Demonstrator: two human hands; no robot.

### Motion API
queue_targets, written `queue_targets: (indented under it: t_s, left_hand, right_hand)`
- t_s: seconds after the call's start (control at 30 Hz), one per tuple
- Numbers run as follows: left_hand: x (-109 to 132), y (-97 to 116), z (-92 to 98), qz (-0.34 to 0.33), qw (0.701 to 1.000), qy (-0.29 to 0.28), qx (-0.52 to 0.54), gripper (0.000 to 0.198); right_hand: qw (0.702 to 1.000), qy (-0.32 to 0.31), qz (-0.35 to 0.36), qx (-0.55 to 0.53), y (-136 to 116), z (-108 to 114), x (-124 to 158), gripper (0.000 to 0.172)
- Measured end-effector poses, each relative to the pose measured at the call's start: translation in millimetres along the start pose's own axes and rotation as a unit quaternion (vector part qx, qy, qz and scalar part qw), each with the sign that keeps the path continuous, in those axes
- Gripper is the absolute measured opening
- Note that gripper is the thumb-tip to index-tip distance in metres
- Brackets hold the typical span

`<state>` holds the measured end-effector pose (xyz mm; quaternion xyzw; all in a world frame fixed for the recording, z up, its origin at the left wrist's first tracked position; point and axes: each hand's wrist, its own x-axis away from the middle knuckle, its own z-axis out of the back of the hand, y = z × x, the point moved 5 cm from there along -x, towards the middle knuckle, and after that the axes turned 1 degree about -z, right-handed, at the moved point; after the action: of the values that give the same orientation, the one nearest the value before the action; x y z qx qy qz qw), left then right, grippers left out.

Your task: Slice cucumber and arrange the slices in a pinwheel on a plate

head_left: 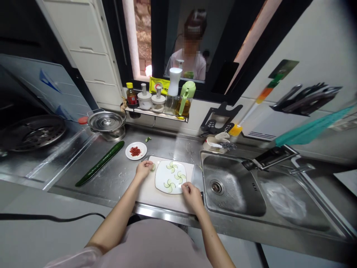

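A white squarish plate (159,178) with a dark rim lies on a pale cutting board (147,195). Three pinwheels of thin green-edged cucumber slices (169,185) are laid out on it. My left hand (143,170) is at the plate's upper left, its fingers pinched on cucumber slices (153,167). At the plate's lower right, my right hand (192,194) has its fingertips drawn together by the rim. Whatever is between those fingertips is too small to make out. Behind the board, a small white dish (144,149) holds chopped red bits (135,151).
A long whole cucumber (100,163) lies on the steel counter at left, near a lidded steel pot (107,124). To the right is a sink (234,186) with a faucet (270,158). A rack (156,114) of seasoning jars hangs behind. Green scraps (147,139) lie beyond the dish.
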<state>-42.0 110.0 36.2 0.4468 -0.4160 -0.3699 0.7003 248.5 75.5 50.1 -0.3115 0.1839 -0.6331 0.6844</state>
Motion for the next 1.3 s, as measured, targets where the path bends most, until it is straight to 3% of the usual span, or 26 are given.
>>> queue_targets:
  t_s: [0.1,0.2,0.3,0.5,0.8,1.3]
  left_hand:
    - [9,27,-2.7,0.031,0.989,-0.064,0.133,0.035]
    - [25,58,-7.8,0.034,0.974,-0.134,0.177,0.040]
    - [41,81,-13.9,0.019,0.961,-0.183,0.205,0.040]
    - [56,100,-20.9,-0.003,0.958,-0.205,0.203,0.036]
    - [63,102,-25.4,-0.053,0.965,-0.173,0.187,0.045]
    - [72,107,-24.2,-0.138,0.968,-0.157,0.141,0.035]
  right_hand:
    - [0.996,0.023,0.018,-0.079,-19,5,-13,0.032]
    - [0.981,0.042,0.042,-0.186,-51,15,-26,0.030]
    - [0.958,0.018,0.085,-0.273,-89,25,-35,0.029]
    - [0.933,-0.059,0.120,-0.335,-138,31,-35,0.025]
    - [0.914,-0.037,0.044,-0.402,-136,28,-35,0.027]
    - [0.893,-0.101,0.005,-0.439,-133,20,-33,0.027]
